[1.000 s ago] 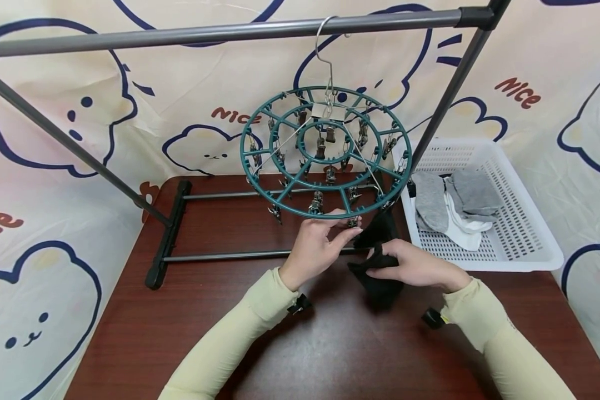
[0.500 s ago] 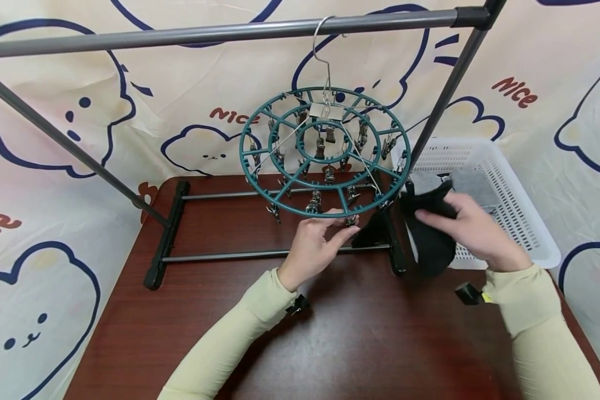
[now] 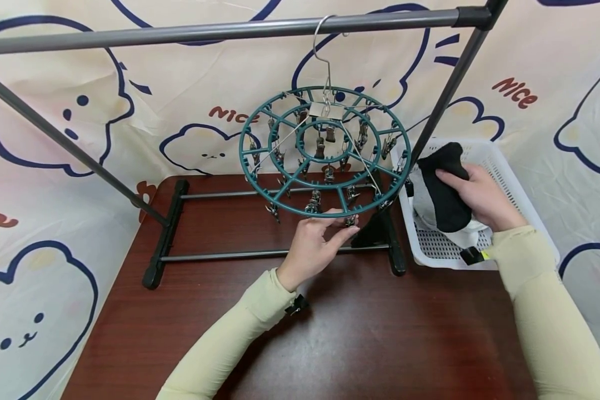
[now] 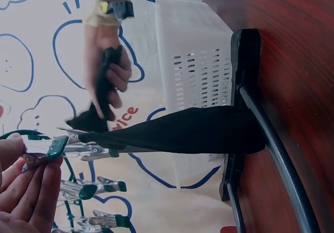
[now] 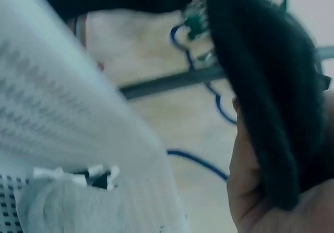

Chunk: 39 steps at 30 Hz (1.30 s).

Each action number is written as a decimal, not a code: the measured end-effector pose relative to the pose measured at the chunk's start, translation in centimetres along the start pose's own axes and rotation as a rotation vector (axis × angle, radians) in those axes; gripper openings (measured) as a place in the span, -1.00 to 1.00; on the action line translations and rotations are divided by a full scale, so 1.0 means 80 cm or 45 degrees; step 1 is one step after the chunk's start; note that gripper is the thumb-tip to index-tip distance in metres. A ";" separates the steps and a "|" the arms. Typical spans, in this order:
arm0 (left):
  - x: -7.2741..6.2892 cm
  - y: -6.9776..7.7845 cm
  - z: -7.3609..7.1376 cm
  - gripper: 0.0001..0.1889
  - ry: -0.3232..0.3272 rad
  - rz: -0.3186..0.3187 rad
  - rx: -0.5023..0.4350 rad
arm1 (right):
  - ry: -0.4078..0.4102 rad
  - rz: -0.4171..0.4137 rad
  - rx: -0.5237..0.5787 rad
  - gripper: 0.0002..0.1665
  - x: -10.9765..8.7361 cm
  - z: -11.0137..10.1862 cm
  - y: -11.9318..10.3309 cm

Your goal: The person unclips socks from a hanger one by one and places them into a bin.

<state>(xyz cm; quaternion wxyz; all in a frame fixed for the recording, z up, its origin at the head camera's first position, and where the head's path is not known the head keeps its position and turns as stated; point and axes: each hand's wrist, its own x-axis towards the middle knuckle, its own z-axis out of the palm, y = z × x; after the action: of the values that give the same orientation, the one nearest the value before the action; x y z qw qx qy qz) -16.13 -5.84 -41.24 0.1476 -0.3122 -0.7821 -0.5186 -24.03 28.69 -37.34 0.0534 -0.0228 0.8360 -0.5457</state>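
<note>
My left hand (image 3: 307, 247) pinches a metal clip (image 4: 44, 147) with green tips at the front rim of a round green clip hanger (image 3: 300, 213). Over the white basket, my right hand (image 3: 487, 197) holds a folded black sock (image 3: 445, 189) between thumb and fingers. A second black sock (image 4: 198, 131) hangs from a clip on the hanger's right side, reaching down beside the rack's foot. Grey-and-white socks (image 3: 423, 197) lie in the basket, partly hidden beneath the held sock.
A grey metal rack stands on the brown table (image 3: 330, 344); its top bar (image 3: 130, 38) carries the hanger's hook. The white perforated basket (image 3: 430, 260) stands right of the rack. Several other clips dangle from the hanger. A patterned cloth covers the wall behind.
My right hand has carried the black sock from beside the left hand, right and back, to above the basket. The left hand has stayed at its clip.
</note>
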 end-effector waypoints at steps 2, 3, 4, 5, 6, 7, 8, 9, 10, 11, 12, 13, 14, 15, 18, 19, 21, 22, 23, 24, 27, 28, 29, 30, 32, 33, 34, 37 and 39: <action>-0.001 0.000 0.000 -0.76 -0.006 -0.015 -0.012 | -0.006 0.034 -0.068 -0.61 0.010 -0.001 0.005; -0.002 0.000 0.000 -0.76 -0.008 -0.022 -0.009 | -0.011 0.054 -0.089 -0.53 0.014 -0.001 0.007; -0.003 0.000 0.000 -0.76 -0.011 -0.029 -0.013 | -0.013 0.079 -0.096 -0.46 0.019 0.000 0.009; -0.003 0.000 0.000 -0.76 -0.013 -0.033 -0.010 | -0.015 0.097 -0.105 -0.42 0.023 0.000 0.011; -0.004 0.001 0.000 -0.76 -0.011 -0.035 -0.002 | -0.022 0.115 -0.103 -0.39 0.027 0.001 0.013; -0.004 0.001 -0.001 -0.75 -0.009 -0.037 0.005 | -0.024 0.129 -0.103 -0.39 0.031 0.001 0.014; -0.005 0.001 -0.001 -0.75 -0.004 -0.037 0.015 | -0.027 0.142 -0.095 -0.40 0.036 0.002 0.016; -0.005 0.001 -0.001 -0.75 0.002 -0.037 0.024 | -0.026 0.150 -0.089 -0.42 0.041 0.003 0.018; -0.005 0.002 -0.002 -0.75 0.007 -0.035 0.028 | -0.033 0.160 -0.087 -0.43 0.046 0.004 0.020; -0.005 0.002 -0.002 -0.75 0.013 -0.032 0.037 | -0.036 0.159 -0.089 -0.46 0.051 0.004 0.022; -0.005 0.002 -0.003 -0.75 0.015 -0.032 0.037 | -0.037 0.163 -0.098 -0.47 0.056 0.006 0.025; -0.005 0.002 -0.003 -0.75 0.016 -0.032 0.037 | -0.029 0.165 -0.126 -0.47 0.060 0.007 0.028; -0.005 0.002 -0.004 -0.75 0.015 -0.032 0.038 | -0.030 0.168 -0.153 -0.45 0.064 0.008 0.031; -0.005 0.002 -0.004 -0.75 0.014 -0.032 0.038 | -0.031 0.171 -0.194 -0.42 0.068 0.009 0.034; -0.004 0.002 -0.004 -0.75 0.013 -0.027 0.033 | -0.053 0.196 -0.314 -0.36 0.077 0.014 0.045; -0.004 0.002 -0.003 -0.76 0.015 -0.023 0.028 | -0.061 0.203 -0.347 -0.35 0.079 0.015 0.048; -0.004 0.002 -0.002 -0.75 0.015 -0.014 0.019 | -0.082 0.224 -0.386 -0.35 0.083 0.018 0.054; -0.004 0.002 -0.002 -0.75 0.014 -0.010 0.015 | -0.088 0.234 -0.402 -0.38 0.084 0.019 0.057; -0.004 0.002 -0.001 -0.75 0.013 -0.009 0.014 | -0.094 0.244 -0.414 -0.40 0.085 0.019 0.060; -0.004 0.002 0.000 -0.76 0.015 -0.009 0.015 | -0.104 0.254 -0.426 -0.42 0.086 0.019 0.063; -0.006 0.001 0.001 -0.77 0.020 -0.008 0.025 | -0.147 0.285 -0.451 -0.46 0.090 0.016 0.073; -0.006 0.001 0.001 -0.77 0.024 -0.007 0.025 | -0.158 0.290 -0.457 -0.48 0.092 0.015 0.075; -0.006 0.001 0.000 -0.77 0.028 -0.005 0.027 | -0.169 0.292 -0.466 -0.49 0.093 0.013 0.077; -0.006 0.001 0.000 -0.76 0.032 -0.001 0.027 | -0.177 0.289 -0.481 -0.50 0.095 0.011 0.080; -0.005 0.001 -0.001 -0.76 0.034 0.004 0.027 | -0.190 0.282 -0.500 -0.53 0.098 0.008 0.084; -0.005 0.002 -0.001 -0.76 0.034 0.005 0.028 | -0.195 0.280 -0.516 -0.54 0.099 0.006 0.085; -0.004 0.002 -0.001 -0.76 0.032 0.006 0.027 | -0.206 0.281 -0.535 -0.53 0.099 0.005 0.086; -0.004 0.001 -0.001 -0.77 0.031 0.012 0.026 | -0.240 0.295 -0.579 -0.46 0.099 0.000 0.086; -0.003 0.001 -0.001 -0.77 0.030 0.014 0.022 | -0.255 0.289 -0.617 -0.44 0.097 -0.002 0.086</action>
<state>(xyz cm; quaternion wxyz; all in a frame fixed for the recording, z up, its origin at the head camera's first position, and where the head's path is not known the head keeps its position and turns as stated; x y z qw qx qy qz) -15.89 -5.99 -41.27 0.1623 -0.3091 -0.7832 -0.5146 -31.63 30.84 -44.04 0.1894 0.0051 0.9298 -0.3154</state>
